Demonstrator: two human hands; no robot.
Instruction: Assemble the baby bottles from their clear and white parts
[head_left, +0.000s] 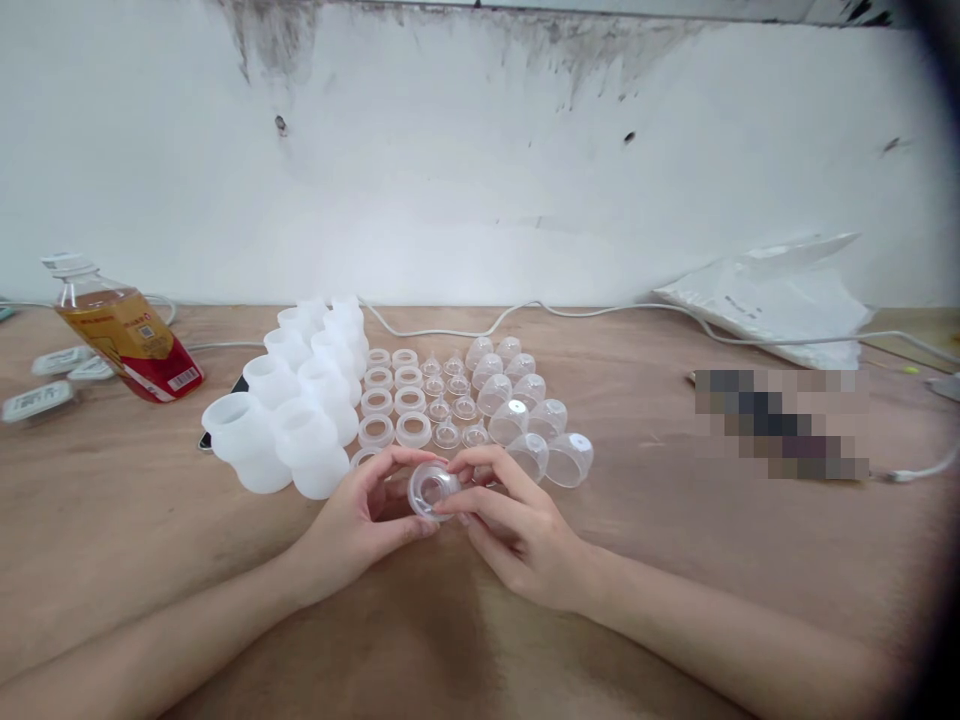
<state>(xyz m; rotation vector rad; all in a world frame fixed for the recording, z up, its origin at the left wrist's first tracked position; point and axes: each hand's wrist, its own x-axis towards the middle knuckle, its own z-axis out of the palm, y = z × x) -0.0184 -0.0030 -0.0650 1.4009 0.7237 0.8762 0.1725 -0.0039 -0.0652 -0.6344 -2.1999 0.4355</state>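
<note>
Both hands meet at the middle of the wooden table (675, 560) around one small clear plastic ring piece (430, 490). My left hand (367, 525) pinches it from the left with thumb and fingers. My right hand (510, 520) grips it from the right, fingertips on its rim. Just behind the hands lie rows of parts: white translucent bottle bodies (300, 410) on the left, several white rings (394, 400), small clear nipples (448, 400), and clear dome caps (525, 410) on the right.
A tilted bottle with a red and yellow label (124, 335) lies at far left beside small white packets (45, 385). A white cable (585, 312) runs along the wall. A white plastic bag (780, 295) sits at back right, above a blurred patch.
</note>
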